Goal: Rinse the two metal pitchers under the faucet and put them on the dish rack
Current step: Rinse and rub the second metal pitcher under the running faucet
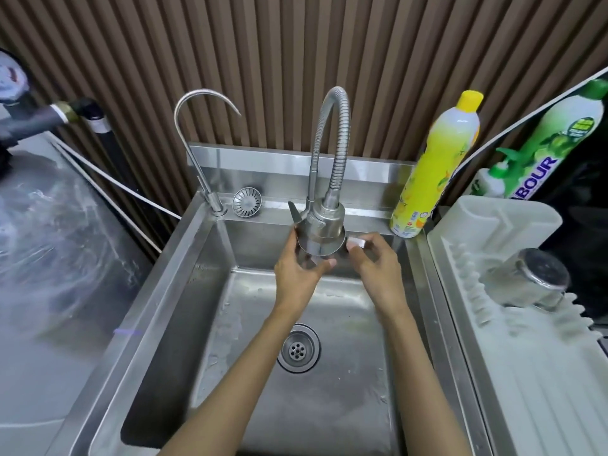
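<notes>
One metal pitcher (pixel 526 279) lies tilted on the white dish rack (pixel 543 373) at the right, its base facing me. The second metal pitcher (pixel 309 260) is held above the steel sink (pixel 329 373), right under the flexible faucet's head (pixel 324 225), which hides most of it. My left hand (pixel 296 278) grips its body from the left. My right hand (pixel 375 264) pinches a shiny part on its right side, apparently the handle. Whether water is running cannot be made out.
A thin curved tap (pixel 204 143) and a loose strainer (pixel 246 202) stand on the sink's back ledge. A yellow soap bottle (pixel 434 166) and a green refill pack (pixel 552 139) stand behind the rack. A wet steel counter (pixel 49 241) lies at the left. The drain (pixel 298 348) is open.
</notes>
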A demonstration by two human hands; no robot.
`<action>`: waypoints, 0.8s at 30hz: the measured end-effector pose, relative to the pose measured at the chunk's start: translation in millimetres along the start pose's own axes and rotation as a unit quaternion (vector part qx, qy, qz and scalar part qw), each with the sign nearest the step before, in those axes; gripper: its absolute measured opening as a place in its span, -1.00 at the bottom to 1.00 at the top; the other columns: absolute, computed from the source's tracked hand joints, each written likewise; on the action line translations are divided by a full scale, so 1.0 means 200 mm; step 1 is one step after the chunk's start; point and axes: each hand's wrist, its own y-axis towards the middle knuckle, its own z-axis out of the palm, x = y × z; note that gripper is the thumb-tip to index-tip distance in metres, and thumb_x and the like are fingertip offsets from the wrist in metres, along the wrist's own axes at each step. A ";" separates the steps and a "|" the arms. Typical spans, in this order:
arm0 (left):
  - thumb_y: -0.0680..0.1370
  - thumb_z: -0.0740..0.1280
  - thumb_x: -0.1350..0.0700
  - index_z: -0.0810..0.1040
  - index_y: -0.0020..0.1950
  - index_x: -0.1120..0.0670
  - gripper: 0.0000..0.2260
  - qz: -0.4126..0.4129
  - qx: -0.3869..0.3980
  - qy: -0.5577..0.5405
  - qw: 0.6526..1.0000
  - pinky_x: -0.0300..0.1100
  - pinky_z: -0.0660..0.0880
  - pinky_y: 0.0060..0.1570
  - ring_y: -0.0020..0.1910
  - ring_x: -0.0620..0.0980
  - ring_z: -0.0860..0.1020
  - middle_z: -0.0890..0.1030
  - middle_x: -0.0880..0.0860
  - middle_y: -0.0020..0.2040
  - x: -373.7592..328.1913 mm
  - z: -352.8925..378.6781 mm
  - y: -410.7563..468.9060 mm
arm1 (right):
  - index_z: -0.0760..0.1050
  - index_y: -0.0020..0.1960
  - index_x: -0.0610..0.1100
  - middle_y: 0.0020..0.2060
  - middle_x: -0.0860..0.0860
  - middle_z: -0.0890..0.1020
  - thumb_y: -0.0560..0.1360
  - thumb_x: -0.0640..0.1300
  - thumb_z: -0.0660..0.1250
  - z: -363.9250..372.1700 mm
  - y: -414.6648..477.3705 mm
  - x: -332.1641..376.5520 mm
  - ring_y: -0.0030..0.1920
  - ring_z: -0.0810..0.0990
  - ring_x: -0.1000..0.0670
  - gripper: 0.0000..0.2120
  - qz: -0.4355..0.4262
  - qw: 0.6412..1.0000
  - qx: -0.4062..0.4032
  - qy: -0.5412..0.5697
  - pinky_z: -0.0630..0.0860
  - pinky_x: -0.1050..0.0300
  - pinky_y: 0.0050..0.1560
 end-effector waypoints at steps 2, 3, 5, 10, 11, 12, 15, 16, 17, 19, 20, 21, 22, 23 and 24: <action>0.25 0.55 0.26 0.39 0.33 -0.02 -0.30 0.049 -0.034 0.014 0.998 -0.22 0.47 0.18 0.18 -0.11 0.55 0.56 -0.02 0.22 -0.02 0.00 0.00 | 0.48 -0.16 -0.09 -0.09 -0.06 0.61 0.54 -0.20 0.27 0.03 0.00 -0.03 0.06 0.57 -0.09 -0.90 0.043 0.987 0.040 0.148 0.50 0.01 0.21; 0.24 0.53 0.28 0.41 0.32 -0.01 -0.31 0.080 -0.048 0.038 0.995 -0.21 0.46 0.19 0.21 -0.08 0.52 0.54 -0.02 0.24 -0.03 -0.01 0.00 | 0.45 -0.15 -0.13 -0.05 -0.11 0.60 0.55 -0.23 0.25 0.05 0.00 -0.04 0.09 0.58 -0.11 -0.89 0.067 0.974 0.062 0.207 0.49 0.01 0.26; 0.24 0.51 0.35 0.41 0.33 -0.01 -0.29 0.117 -0.068 0.074 0.988 -0.16 0.45 0.22 0.20 -0.03 0.51 0.49 -0.03 0.22 -0.05 -0.03 -0.01 | 0.40 -0.11 -0.19 0.02 -0.22 0.59 0.57 -0.25 0.21 0.07 -0.01 -0.06 0.12 0.58 -0.17 -0.92 0.101 0.949 0.109 0.279 0.49 0.03 0.27; 0.22 0.61 0.15 0.32 0.43 -0.02 -0.16 0.100 -0.092 0.181 0.974 -0.12 0.42 0.17 0.13 0.08 0.43 0.33 -0.03 0.08 -0.06 -0.09 -0.09 | 0.43 -0.03 -0.19 -0.06 -0.23 0.62 0.58 -0.14 0.21 0.06 -0.04 -0.06 -0.07 0.66 -0.17 -0.89 0.102 0.966 0.119 0.206 0.62 0.11 0.04; 0.21 0.61 0.07 0.33 0.44 0.00 -0.16 0.082 -0.089 0.191 0.974 -0.15 0.40 0.14 0.12 0.07 0.42 0.33 -0.02 0.06 -0.05 -0.09 -0.10 | 0.43 -0.04 -0.17 -0.12 -0.17 0.62 0.58 -0.12 0.22 0.05 -0.04 -0.06 -0.14 0.66 -0.14 -0.88 0.096 0.977 0.101 0.164 0.63 0.08 0.00; 0.22 0.61 0.01 0.32 0.45 0.00 -0.15 0.057 -0.079 0.190 0.977 -0.23 0.37 0.10 0.10 0.03 0.42 0.34 -0.01 0.05 -0.05 -0.09 -0.11 | 0.44 -0.05 -0.16 -0.16 -0.14 0.62 0.57 -0.10 0.24 0.04 -0.04 -0.06 -0.20 0.66 -0.13 -0.88 0.088 0.986 0.082 0.115 0.63 0.03 -0.03; 0.25 0.57 -0.10 0.34 0.45 -0.03 -0.19 -0.012 -0.026 0.151 0.988 -0.26 0.41 0.12 0.10 -0.08 0.49 0.44 0.01 0.08 0.01 -0.07 -0.12 | 0.42 -0.13 -0.06 -0.17 -0.11 0.65 0.49 0.05 0.28 -0.01 -0.04 -0.02 -0.23 0.67 -0.18 -0.82 0.062 0.996 0.027 -0.058 0.61 -0.14 -0.04; 0.26 0.56 -0.10 0.36 0.43 -0.02 -0.22 -0.023 -0.004 0.129 0.991 -0.22 0.45 0.15 0.11 -0.10 0.52 0.49 0.00 0.11 0.03 -0.05 -0.11 | 0.41 -0.16 -0.02 -0.16 -0.10 0.66 0.45 0.11 0.27 -0.02 -0.04 -0.01 -0.18 0.66 -0.20 -0.80 0.050 0.992 0.012 -0.118 0.59 -0.14 -0.02; 0.27 0.56 -0.05 0.39 0.40 -0.01 -0.26 -0.034 0.014 0.095 0.995 -0.25 0.48 0.13 0.12 -0.11 0.54 0.53 -0.01 0.15 0.05 -0.04 -0.11 | 0.39 -0.16 -0.02 -0.15 -0.09 0.66 0.45 0.11 0.27 -0.03 -0.04 0.01 -0.12 0.64 -0.20 -0.79 0.037 0.986 0.001 -0.161 0.56 -0.10 0.01; 0.30 0.56 0.13 0.45 0.31 0.00 -0.39 -0.052 0.041 0.003 0.998 -0.45 0.47 -0.03 0.13 -0.14 0.56 0.59 -0.03 0.16 0.07 -0.01 -0.09 | 0.40 -0.13 -0.09 -0.19 -0.05 0.61 0.50 -0.01 0.29 -0.05 -0.04 0.03 -0.10 0.56 -0.13 -0.84 0.004 0.980 -0.021 -0.196 0.46 0.07 -0.03; 0.31 0.55 0.22 0.46 0.29 0.01 -0.41 -0.051 0.044 -0.037 0.997 -0.49 0.46 -0.08 0.13 -0.14 0.57 0.61 -0.04 0.14 0.08 0.01 -0.09 | 0.41 -0.13 -0.13 -0.23 -0.03 0.58 0.51 -0.08 0.29 -0.05 -0.05 0.03 -0.14 0.53 -0.09 -0.87 -0.009 0.981 -0.031 -0.189 0.42 0.13 -0.10; 0.31 0.54 0.27 0.46 0.31 0.04 -0.39 -0.045 0.040 -0.067 0.996 -0.49 0.46 -0.08 0.15 -0.12 0.57 0.62 -0.02 0.15 0.08 0.03 -0.08 | 0.41 -0.14 -0.14 -0.27 -0.01 0.56 0.51 -0.12 0.30 -0.05 -0.05 0.03 -0.19 0.51 -0.04 -0.89 -0.015 0.986 -0.038 -0.161 0.40 0.20 -0.16; 0.31 0.53 0.30 0.43 0.36 0.06 -0.35 -0.035 0.030 -0.093 0.995 -0.46 0.47 -0.05 0.18 -0.08 0.57 0.62 0.01 0.16 0.08 0.04 -0.07 | 0.42 -0.16 -0.14 -0.29 0.02 0.56 0.50 -0.16 0.30 -0.04 -0.05 0.02 -0.22 0.51 0.04 -0.90 -0.014 0.992 -0.040 -0.118 0.38 0.33 -0.22; 0.32 0.53 0.33 0.39 0.39 0.07 -0.31 -0.024 0.017 -0.110 0.994 -0.42 0.49 -0.01 0.20 -0.04 0.56 0.61 0.04 0.19 0.08 0.05 -0.06 | 0.43 -0.18 -0.11 -0.26 0.06 0.58 0.50 -0.17 0.30 -0.03 -0.06 0.01 -0.22 0.52 0.13 -0.90 -0.008 0.997 -0.035 -0.066 0.37 0.42 -0.23; 0.32 0.52 0.35 0.37 0.41 0.07 -0.29 -0.008 0.003 -0.114 0.993 -0.39 0.50 0.02 0.21 -0.02 0.55 0.59 0.07 0.21 0.07 0.05 -0.05 | 0.44 -0.19 -0.06 -0.18 0.09 0.61 0.50 -0.19 0.30 -0.01 -0.06 0.00 -0.17 0.54 0.20 -0.89 0.005 1.000 -0.025 -0.007 0.39 0.43 -0.13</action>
